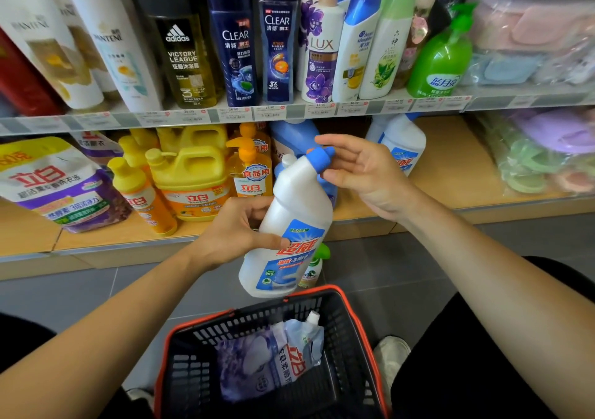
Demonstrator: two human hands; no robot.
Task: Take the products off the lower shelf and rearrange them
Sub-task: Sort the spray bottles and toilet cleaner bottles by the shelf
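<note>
left hand grips one white bottle; one pouch in one basket.

grey tiled floor beneath pale wooden lower shelf, price-label rail above

White bottle with a bent neck, blue cap and blue label with red characters, held tilted in the air, cap up and to the right, before the lower shelf. On the shelf stand yellow jugs, orange pump bottles, a leaning pouch and a twin bottle
</note>
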